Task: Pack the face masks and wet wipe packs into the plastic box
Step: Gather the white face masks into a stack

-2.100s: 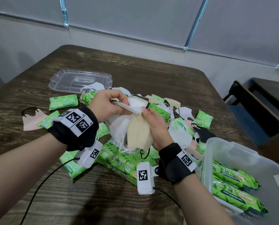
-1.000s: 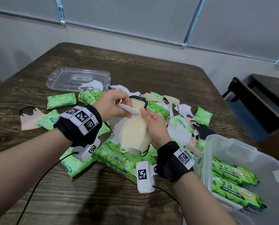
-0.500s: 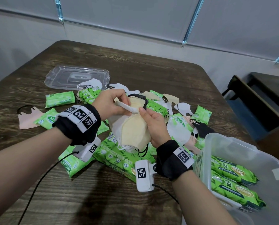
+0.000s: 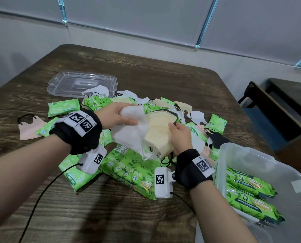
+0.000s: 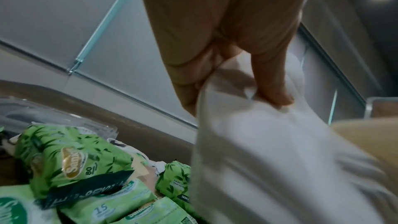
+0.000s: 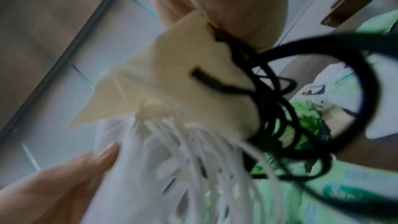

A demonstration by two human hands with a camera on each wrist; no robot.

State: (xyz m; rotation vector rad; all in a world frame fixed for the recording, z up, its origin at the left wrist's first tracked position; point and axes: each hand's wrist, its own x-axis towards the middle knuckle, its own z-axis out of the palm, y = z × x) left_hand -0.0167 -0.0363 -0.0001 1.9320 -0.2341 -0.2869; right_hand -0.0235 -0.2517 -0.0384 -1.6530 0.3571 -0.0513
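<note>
- Lower right of the frame, nearest: the clear plastic box (image 4: 237,155) stands on the desk (image 4: 111,216) with large green wet wipe packs (image 4: 248,185) already lying inside; no masks show in it yet.
- Centre of the frame, above the pile: both hands hold one bundle of face masks (image 4: 146,135) in the air. The right hand (image 4: 180,137) clasps the cream side, black ear loops dangling under it. The left hand (image 4: 117,114) pinches the white side between thumb and fingers.
- Compared with half a second ago, the white masks now fan out to the left and the left thumb lies flatter across them. The bundle looks to be squared up, so it seems close to going into the box, though it hangs over the pile, not the box.
- The masks are soft, folded flat and stacked, with white loops hanging loose below; the wrist views are blurred.
- Beneath and beyond: more wipe packs (image 4: 128,167) and loose masks (image 4: 197,116) are strewn on the desk, so much packing remains.
- Upper left: the clear lid (image 4: 67,85) lies flat.
</note>
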